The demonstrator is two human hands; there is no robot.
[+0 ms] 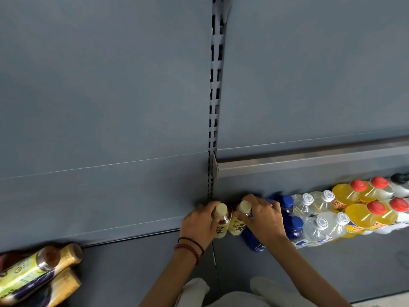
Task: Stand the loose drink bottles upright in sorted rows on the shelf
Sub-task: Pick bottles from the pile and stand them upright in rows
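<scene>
My left hand (200, 222) grips an upright tea bottle (222, 227) with a cream cap and yellow label near its neck. Right beside it, my right hand (264, 218) grips a second tea bottle (238, 227) of the same kind. Both stand on the grey shelf (332, 269) by the slotted upright (213, 129). To their right run rows of upright bottles: blue ones (294, 227), clear ones (318, 227) with white caps, then yellow drinks (363, 216) with red caps. A heap of loose tea bottles (37, 275) lies on its side at the lower left.
The grey back panel (110, 107) fills the upper view. A higher shelf's metal front rail (309, 160) runs above the rows at right. White bottles (400, 189) with a dark-capped one stand at the far right. My grey-trousered knees (265, 291) are at the bottom edge.
</scene>
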